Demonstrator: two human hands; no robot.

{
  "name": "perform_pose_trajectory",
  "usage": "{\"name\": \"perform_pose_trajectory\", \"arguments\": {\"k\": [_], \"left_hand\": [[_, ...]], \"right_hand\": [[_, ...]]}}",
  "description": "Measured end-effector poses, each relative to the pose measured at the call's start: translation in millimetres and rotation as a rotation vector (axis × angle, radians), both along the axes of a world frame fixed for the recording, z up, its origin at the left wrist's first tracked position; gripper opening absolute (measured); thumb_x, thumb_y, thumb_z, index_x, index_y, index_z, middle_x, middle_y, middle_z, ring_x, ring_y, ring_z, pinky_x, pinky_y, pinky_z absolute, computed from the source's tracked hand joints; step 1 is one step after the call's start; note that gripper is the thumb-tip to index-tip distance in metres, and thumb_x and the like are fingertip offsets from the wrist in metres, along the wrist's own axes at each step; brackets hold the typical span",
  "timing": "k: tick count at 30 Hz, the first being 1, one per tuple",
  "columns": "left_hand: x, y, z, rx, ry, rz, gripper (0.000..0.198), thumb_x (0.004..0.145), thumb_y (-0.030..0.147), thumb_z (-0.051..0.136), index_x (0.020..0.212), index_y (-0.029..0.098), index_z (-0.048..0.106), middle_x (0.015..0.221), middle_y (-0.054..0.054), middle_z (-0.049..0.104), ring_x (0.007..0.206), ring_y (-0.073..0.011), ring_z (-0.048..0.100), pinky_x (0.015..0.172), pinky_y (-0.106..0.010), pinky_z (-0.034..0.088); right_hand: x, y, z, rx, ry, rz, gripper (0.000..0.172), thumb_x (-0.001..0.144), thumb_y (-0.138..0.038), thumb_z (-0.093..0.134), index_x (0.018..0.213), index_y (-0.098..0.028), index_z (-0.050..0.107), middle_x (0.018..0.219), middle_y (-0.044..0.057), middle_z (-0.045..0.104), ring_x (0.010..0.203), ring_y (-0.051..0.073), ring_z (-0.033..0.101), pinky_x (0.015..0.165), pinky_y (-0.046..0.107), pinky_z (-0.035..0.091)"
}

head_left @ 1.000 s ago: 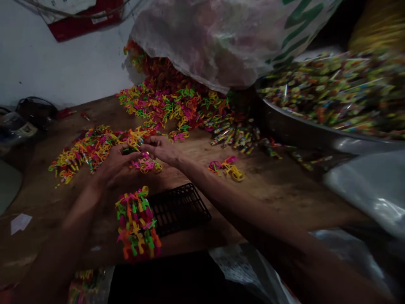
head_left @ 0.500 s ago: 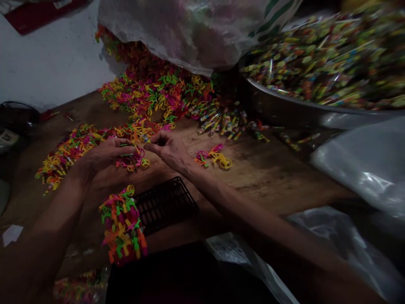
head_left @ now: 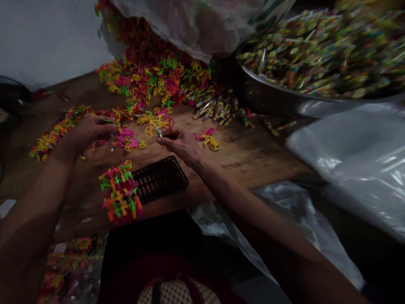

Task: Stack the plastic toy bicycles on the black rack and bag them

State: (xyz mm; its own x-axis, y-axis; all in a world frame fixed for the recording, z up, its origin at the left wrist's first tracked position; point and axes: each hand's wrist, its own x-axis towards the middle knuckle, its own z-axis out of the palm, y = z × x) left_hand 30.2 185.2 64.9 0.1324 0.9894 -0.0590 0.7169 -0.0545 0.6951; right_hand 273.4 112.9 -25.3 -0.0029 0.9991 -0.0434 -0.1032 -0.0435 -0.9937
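Observation:
My left hand (head_left: 85,133) lies on the wooden table (head_left: 253,160) at the left, fingers curled over small bright plastic toy pieces (head_left: 126,141). My right hand (head_left: 182,145) is pinched on a small yellow and orange plastic toy bicycle (head_left: 156,124) just beyond its fingertips. A black grid tray (head_left: 160,179) lies near the table's front edge, its left end stacked with several neon plastic pieces (head_left: 120,194). Another little yellow and pink toy (head_left: 209,139) rests to the right of my right hand.
A big heap of neon plastic pieces (head_left: 152,76) spills from a translucent sack (head_left: 196,25) at the back. A metal basin (head_left: 284,101) full of colourful wrapped sticks stands back right. Loose sticks (head_left: 218,109) lie before it. White plastic bags (head_left: 354,160) cover the right side.
My hands have parted: the left slid left over the scattered pieces, the right stayed pinched near the toy bicycle. The camera tilted down, showing more of my lap.

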Motion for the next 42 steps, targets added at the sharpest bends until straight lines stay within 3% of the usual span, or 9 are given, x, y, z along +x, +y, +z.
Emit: {"name": "perform_pose_trajectory", "arguments": {"k": [4, 9, 13, 17, 21, 27, 31, 37, 42], "left_hand": [[-21.3, -4.2, -29.8, -0.041, 0.21, -0.022, 0.026, 0.083, 0.03, 0.071, 0.083, 0.004, 0.076, 0.061, 0.006, 0.065, 0.067, -0.0066, 0.058, 0.09, -0.032, 0.051], [-23.4, -9.6, -65.8, 0.101, 0.405, 0.077, 0.054, 0.079, 0.036, 0.078, 0.125, 0.012, 0.064, 0.125, -0.001, 0.074, 0.107, -0.0184, 0.061, 0.107, -0.036, 0.046], [-15.4, -49.7, -39.8, 0.256, 0.561, 0.036, 0.065, 0.082, 0.019, 0.073, 0.143, 0.011, 0.052, 0.15, -0.009, 0.057, 0.141, -0.027, 0.049, 0.121, -0.045, 0.036], [0.3, -131.2, -7.8, 0.432, 0.458, -0.163, 0.052, 0.099, 0.036, 0.057, 0.148, 0.02, 0.052, 0.148, -0.005, 0.06, 0.139, -0.023, 0.056, 0.118, -0.038, 0.044], [21.2, -180.7, -24.5, 0.484, 0.457, -0.399, 0.055, 0.105, 0.038, 0.041, 0.151, 0.006, 0.046, 0.162, -0.017, 0.042, 0.157, -0.0359, 0.026, 0.129, -0.054, 0.025], [19.5, -175.4, -56.5, 0.381, 0.594, -0.404, 0.058, 0.101, 0.035, 0.044, 0.157, 0.018, 0.039, 0.167, -0.011, 0.035, 0.157, -0.036, 0.028, 0.129, -0.06, 0.02], [13.1, -168.8, -52.0, 0.374, 0.6, -0.459, 0.061, 0.102, 0.04, 0.044, 0.158, 0.018, 0.036, 0.169, -0.01, 0.031, 0.158, -0.0337, 0.026, 0.129, -0.058, 0.019], [10.9, -172.0, -45.4, 0.475, 0.505, -0.425, 0.047, 0.105, 0.042, 0.04, 0.142, 0.017, 0.056, 0.164, -0.011, 0.04, 0.158, -0.0281, 0.027, 0.13, -0.053, 0.022], [2.1, -173.4, -35.1, 0.586, 0.554, -0.429, 0.051, 0.105, 0.034, 0.037, 0.151, 0.015, 0.047, 0.167, -0.01, 0.036, 0.159, -0.028, 0.024, 0.132, -0.051, 0.019]], "right_hand": [[-0.7, -42.4, -19.3, 0.0, 0.01, 0.022, 0.043, 0.058, -0.052, 0.085, 0.073, -0.02, 0.061, 0.07, -0.004, 0.059, 0.068, 0.012, 0.052, 0.067, 0.027, 0.044], [-15.6, -76.8, -44.3, 0.074, -0.121, 0.017, 0.043, 0.07, -0.056, 0.08, 0.087, -0.02, 0.064, 0.081, 0.001, 0.065, 0.08, 0.019, 0.059, 0.075, 0.033, 0.05], [-13.4, -86.8, -47.5, 0.195, -0.38, 0.044, 0.018, 0.086, -0.038, 0.065, 0.09, -0.02, 0.065, 0.085, 0.004, 0.069, 0.077, 0.02, 0.06, 0.076, 0.036, 0.051], [-8.4, -90.3, -41.2, 0.35, -0.499, 0.133, 0.011, 0.091, -0.022, 0.055, 0.093, -0.021, 0.066, 0.089, 0.004, 0.071, 0.081, 0.021, 0.064, 0.081, 0.036, 0.054], [-5.9, -100.6, -41.5, 0.421, -0.52, 0.091, 0.012, 0.096, -0.02, 0.054, 0.099, -0.023, 0.066, 0.092, 0.005, 0.071, 0.083, 0.02, 0.066, 0.079, 0.036, 0.057], [-2.1, -129.4, -38.7, 0.476, -0.591, -0.046, 0.01, 0.097, -0.02, 0.055, 0.096, -0.026, 0.063, 0.083, 0.002, 0.067, 0.073, 0.018, 0.064, 0.066, 0.034, 0.056], [-11.4, -136.2, -42.4, 0.534, -0.62, -0.075, 0.012, 0.097, -0.019, 0.056, 0.101, -0.025, 0.065, 0.088, 0.004, 0.071, 0.076, 0.019, 0.068, 0.067, 0.034, 0.056], [-26.1, -144.3, -52.6, 0.623, -0.613, -0.021, 0.013, 0.098, -0.017, 0.054, 0.105, -0.02, 0.064, 0.093, 0.005, 0.074, 0.082, 0.02, 0.068, 0.071, 0.036, 0.053], [-31.3, -146.4, -58.4, 0.622, -0.618, -0.09, 0.01, 0.097, -0.017, 0.056, 0.099, -0.021, 0.064, 0.091, 0.005, 0.073, 0.085, 0.02, 0.065, 0.075, 0.038, 0.049]]}}
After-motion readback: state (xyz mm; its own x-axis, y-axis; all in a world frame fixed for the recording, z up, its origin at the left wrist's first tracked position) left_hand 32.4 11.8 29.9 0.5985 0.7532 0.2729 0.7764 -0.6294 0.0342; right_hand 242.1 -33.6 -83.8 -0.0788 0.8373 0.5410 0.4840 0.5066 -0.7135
